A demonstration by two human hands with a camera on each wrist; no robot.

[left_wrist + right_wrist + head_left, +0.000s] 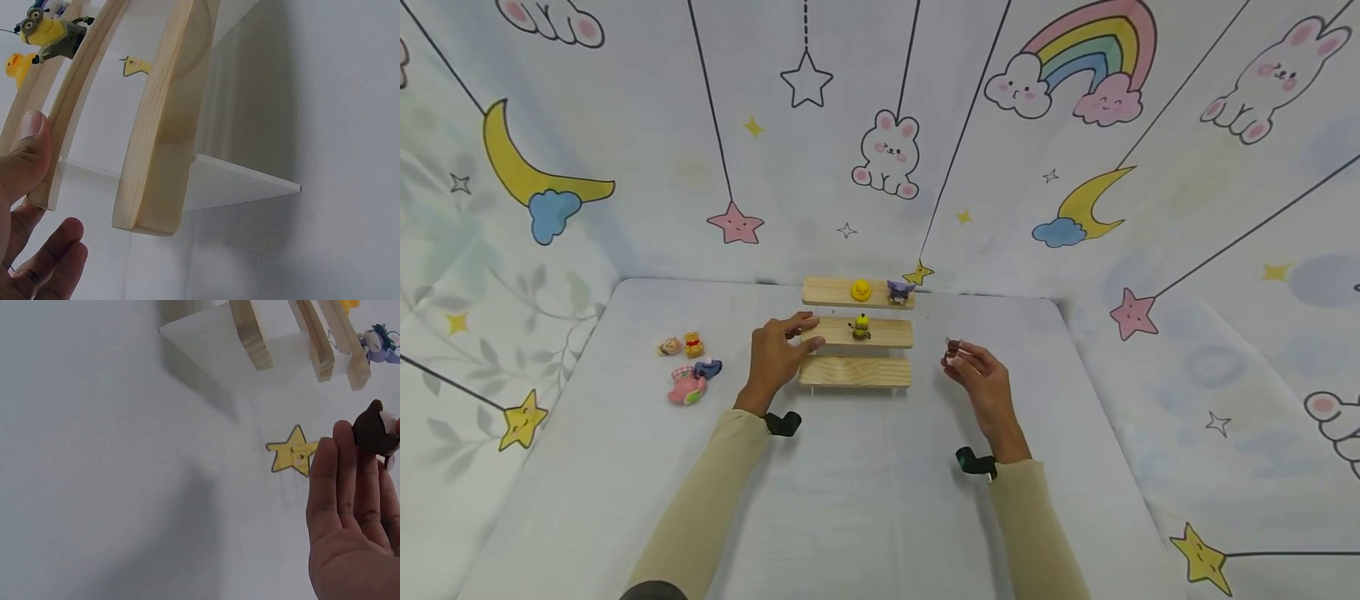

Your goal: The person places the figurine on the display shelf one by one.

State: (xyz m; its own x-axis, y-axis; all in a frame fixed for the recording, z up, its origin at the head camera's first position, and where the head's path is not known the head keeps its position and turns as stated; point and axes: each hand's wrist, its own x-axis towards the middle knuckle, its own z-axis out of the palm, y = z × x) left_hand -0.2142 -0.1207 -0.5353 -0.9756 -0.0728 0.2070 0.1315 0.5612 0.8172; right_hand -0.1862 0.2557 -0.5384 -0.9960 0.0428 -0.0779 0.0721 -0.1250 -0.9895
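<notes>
The brown figure [374, 432] is cut by the right wrist view's edge; in the head view its details are too small. The left wrist view cuts the left hand [777, 360].

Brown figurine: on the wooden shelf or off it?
Off. The right hand holds the brown figurine to the right of the wooden shelf; the head view shows a gap between figurine and shelf.

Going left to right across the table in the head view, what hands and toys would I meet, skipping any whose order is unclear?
Beige toy → yellow bear figure → left hand → goggled yellow figure → purple figure → right hand.
</notes>
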